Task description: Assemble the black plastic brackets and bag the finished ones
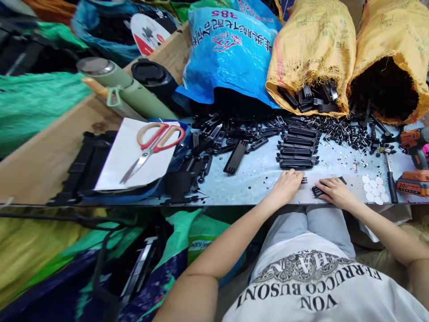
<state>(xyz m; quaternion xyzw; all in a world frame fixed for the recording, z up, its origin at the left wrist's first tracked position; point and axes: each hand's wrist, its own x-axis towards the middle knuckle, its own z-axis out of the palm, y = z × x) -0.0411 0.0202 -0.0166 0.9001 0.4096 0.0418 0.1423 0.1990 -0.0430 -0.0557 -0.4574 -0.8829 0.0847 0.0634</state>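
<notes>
My left hand (pixel 286 184) rests on the metal worktable (pixel 254 176) near its front edge, fingers curled over a small black plastic piece (pixel 304 180). My right hand (pixel 333 190) lies just to the right, fingers closed on another black comb-like plastic part (pixel 317 191). A neat stack of flat black plastic parts (pixel 298 147) sits just behind both hands. A loose black comb part (pixel 235 157) lies further left.
Red-handled scissors (pixel 154 145) lie on white paper at left. Two yellow sacks (pixel 313 49) and a blue bag (pixel 231 49) spill black parts at the back. A cordless drill (pixel 415 156), a screwdriver (pixel 389 176) and white round pads (pixel 374 188) sit at right. A green flask (pixel 124 87) lies back left.
</notes>
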